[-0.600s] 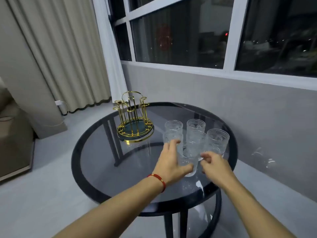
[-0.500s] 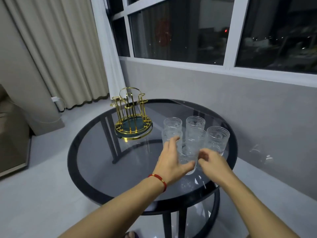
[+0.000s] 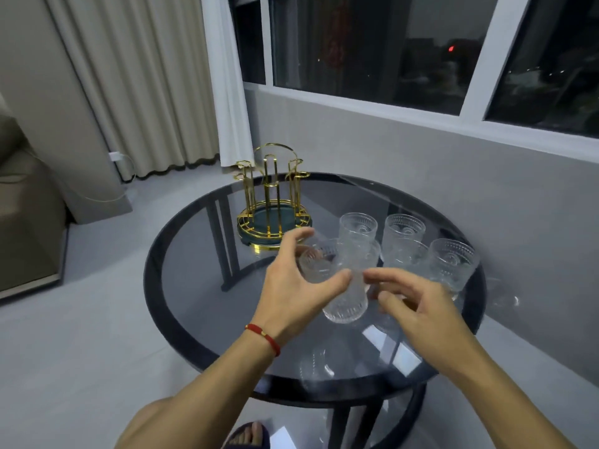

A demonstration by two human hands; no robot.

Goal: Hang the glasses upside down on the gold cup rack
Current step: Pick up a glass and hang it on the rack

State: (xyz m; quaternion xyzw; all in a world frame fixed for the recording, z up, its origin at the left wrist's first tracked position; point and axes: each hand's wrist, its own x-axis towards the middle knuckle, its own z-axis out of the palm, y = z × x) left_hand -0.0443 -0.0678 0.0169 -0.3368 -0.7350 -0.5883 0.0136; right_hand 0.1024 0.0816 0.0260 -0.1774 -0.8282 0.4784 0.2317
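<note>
So the left hand [image 3: 291, 290] has just pulled one glass [image 3: 340, 280] up out of the bunch near the table's [image 3: 194, 286] right edge, thumb and fingers wrapped round it, already tipping. The right hand [image 3: 411, 306] hangs just beside it, fingers loosely open. The gold cup rack [image 3: 274, 202] at the far-left edge is still bare, so that's probably the first hang coming.

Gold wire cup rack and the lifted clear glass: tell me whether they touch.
Apart. Head view shows dark tabletop between the gold wire cup rack and the lifted clear glass.
</note>
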